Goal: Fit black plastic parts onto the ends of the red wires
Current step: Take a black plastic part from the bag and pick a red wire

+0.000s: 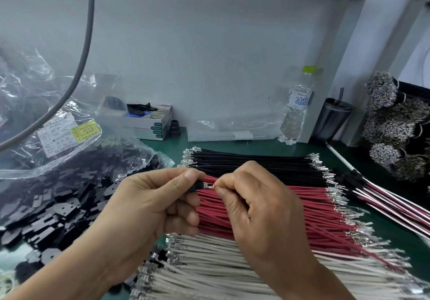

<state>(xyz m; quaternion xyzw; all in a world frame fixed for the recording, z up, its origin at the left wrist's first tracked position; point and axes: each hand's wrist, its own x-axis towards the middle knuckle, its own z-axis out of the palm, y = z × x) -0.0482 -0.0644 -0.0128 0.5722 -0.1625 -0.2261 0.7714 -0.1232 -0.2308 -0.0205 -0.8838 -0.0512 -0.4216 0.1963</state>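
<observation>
- Pinching a small black plastic part [197, 187] in left hand [149, 204] above the red wires [267, 209].
- Gripping one thin, floppy wire just behind its metal terminal [208, 185] with right hand [253, 206]; probably holding close for stiffness.

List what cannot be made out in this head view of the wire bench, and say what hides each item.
- Wire behind the metal terminal: hidden by the right hand.
- Black part: mostly covered by the left hand fingers, so its shape is unclear.
- Bag label: print too small and blurred.
- White wires: cut off by the bottom edge.
</observation>
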